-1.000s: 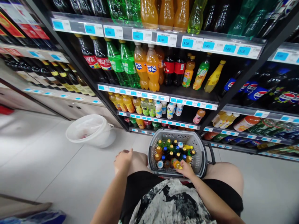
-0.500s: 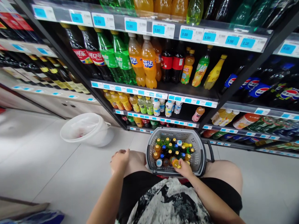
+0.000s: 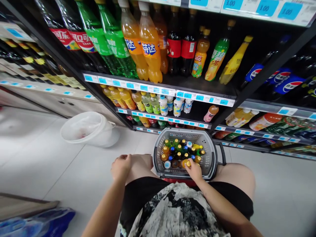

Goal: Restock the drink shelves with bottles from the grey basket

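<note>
A grey shopping basket [image 3: 158, 166] stands between my knees, packed with several small drink bottles [image 3: 179, 148], mostly upright with yellow, blue and white caps. At its near side my right hand [image 3: 195, 170] is closed around a yellow-capped orange drink bottle [image 3: 185, 163], now close to upright among the others. Part of this bottle is behind my fingers. My left hand [image 3: 120, 167] holds nothing and lies over my left knee, its fingers partly out of sight.
Ahead, a drinks shelf [image 3: 168, 88] carries several rows of bottles. On the floor to the left is a white bucket [image 3: 106, 133]. The basket's black handle [image 3: 221, 154] sticks out at right. Blue plastic-wrapped goods [image 3: 56, 219] lie at the lower left.
My right hand has turned the orange drink bottle from tilted to nearly upright, lower among the other bottles. My left hand stays on the knee. The view has shifted closer to the shelf.
</note>
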The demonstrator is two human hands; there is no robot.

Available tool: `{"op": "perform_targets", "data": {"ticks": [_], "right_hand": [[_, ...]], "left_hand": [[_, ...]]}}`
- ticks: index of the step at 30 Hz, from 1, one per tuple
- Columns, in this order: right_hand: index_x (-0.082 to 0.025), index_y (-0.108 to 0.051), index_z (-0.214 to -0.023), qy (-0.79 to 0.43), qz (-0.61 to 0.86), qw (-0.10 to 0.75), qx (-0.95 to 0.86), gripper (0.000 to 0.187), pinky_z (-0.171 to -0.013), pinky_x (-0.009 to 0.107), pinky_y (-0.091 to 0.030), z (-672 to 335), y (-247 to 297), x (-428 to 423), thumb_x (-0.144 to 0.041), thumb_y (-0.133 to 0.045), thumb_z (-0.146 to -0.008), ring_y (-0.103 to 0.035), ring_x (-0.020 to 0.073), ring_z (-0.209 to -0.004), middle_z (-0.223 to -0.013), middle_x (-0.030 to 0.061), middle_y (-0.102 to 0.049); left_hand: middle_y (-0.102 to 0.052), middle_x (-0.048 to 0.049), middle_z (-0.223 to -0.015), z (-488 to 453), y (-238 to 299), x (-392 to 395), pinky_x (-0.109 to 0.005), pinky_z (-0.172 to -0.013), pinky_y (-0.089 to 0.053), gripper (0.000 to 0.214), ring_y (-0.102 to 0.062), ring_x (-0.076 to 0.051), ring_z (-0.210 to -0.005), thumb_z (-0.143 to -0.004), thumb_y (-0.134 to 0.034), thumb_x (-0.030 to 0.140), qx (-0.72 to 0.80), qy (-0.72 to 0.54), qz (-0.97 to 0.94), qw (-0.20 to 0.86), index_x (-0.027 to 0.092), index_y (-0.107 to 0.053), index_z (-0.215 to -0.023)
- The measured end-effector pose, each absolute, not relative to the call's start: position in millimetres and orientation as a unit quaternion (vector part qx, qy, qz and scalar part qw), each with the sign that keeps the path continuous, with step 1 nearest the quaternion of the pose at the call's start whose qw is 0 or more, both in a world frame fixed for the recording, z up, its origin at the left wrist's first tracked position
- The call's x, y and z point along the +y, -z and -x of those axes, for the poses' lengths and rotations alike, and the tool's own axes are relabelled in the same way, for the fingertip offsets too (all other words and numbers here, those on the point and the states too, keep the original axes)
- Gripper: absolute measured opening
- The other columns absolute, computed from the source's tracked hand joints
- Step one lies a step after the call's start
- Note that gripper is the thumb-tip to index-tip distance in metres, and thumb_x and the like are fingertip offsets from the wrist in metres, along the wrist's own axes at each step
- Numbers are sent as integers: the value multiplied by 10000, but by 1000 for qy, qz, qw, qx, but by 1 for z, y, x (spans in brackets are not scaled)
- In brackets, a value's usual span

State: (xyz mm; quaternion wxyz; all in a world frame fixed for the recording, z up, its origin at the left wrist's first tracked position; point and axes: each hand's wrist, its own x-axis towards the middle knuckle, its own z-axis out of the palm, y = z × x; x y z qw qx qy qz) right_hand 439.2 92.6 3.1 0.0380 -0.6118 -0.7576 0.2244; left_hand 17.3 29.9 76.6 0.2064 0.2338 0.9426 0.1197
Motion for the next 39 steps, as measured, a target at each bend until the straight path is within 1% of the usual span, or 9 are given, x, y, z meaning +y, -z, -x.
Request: {"op": "perform_targets", "data": {"ticks": [6, 10, 14, 20, 25, 28, 30, 34, 39], "right_hand": [[-201, -597, -1305, -216, 647, 63, -729, 325, -669, 256, -341, -452, 7, 108, -418, -515, -1079, -708, 239, -921, -1033, 80, -740], [-187, -619, -1168, -224, 685, 63, -690, 374, -655, 258, -337, -465, 8, 117, -534, -552, -1046, -706, 258, -878, -944, 93, -737], [-200, -615, -1056, -244, 702, 75, -665, 294, -658, 266, -343, -471, 7, 120, -482, -535, -1033, -704, 255, -825, -880, 90, -733], [-207, -589, -819, -290, 711, 218, -603, 282, -688, 306, -407, -458, -12, 115, -487, -619, -817, -689, 293, -791, -795, 80, -715], [-191, -598, -791, -393, 678, 424, -454, 520, -505, 277, -380, -463, -74, 127, -668, -746, -643, -550, 196, -492, -577, 10, -595], [-204, -517, -761, -502, 584, 547, -328, 572, -435, 211, -337, -471, -130, 143, -599, -880, -563, -405, 105, -384, -451, -94, -425], [-201, -449, -712, -533, 507, 604, -308, 557, -434, 166, -336, -473, -169, 154, -500, -907, -603, -366, 62, -390, -450, -112, -384], [-191, -366, -680, -539, 418, 666, -303, 558, -409, 117, -312, -469, -234, 166, -404, -881, -652, -282, 25, -391, -460, -117, -345], [-207, -319, -680, -564, 421, 652, -282, 563, -498, 165, -508, -459, -272, 174, -430, -835, -640, -252, 27, -367, -438, -137, -272]], "left_hand": [[-719, -186, -1300, -18, -79, 31, -551, -1061, -499, 576, -619, -436, -1269, -913, -446, 561, 941, -128, -233, 210, 204, -742, -1255], [-720, -194, -1292, -19, -82, 31, -553, -1067, -495, 586, -614, -440, -1279, -910, -446, 568, 939, -133, -233, 216, 198, -741, -1255], [-716, -183, -1299, -19, -86, 32, -551, -1077, -487, 580, -611, -431, -1286, -911, -443, 573, 939, -124, -233, 222, 215, -738, -1260], [-720, -192, -1278, -21, -93, 33, -556, -1063, -490, 584, -616, -434, -1268, -905, -445, 582, 938, -116, -236, 224, 213, -737, -1249], [-713, -193, -1292, -22, -98, 32, -548, -1067, -486, 593, -615, -433, -1262, -920, -417, 574, 937, -112, -238, 231, 200, -737, -1250], [-710, -197, -1304, -22, -98, 30, -529, -1073, -485, 599, -610, -428, -1279, -927, -410, 560, 937, -117, -234, 230, 189, -734, -1267], [-711, -199, -1302, -22, -97, 29, -524, -1071, -486, 600, -608, -427, -1284, -925, -415, 557, 938, -117, -232, 231, 185, -732, -1273], [-715, -200, -1294, -22, -96, 28, -531, -1063, -488, 601, -607, -426, -1284, -922, -423, 561, 937, -119, -234, 231, 188, -730, -1278], [-715, -189, -1293, -22, -95, 26, -544, -1060, -484, 588, -605, -424, -1274, -913, -428, 550, 937, -126, -238, 224, 189, -737, -1261]]}}
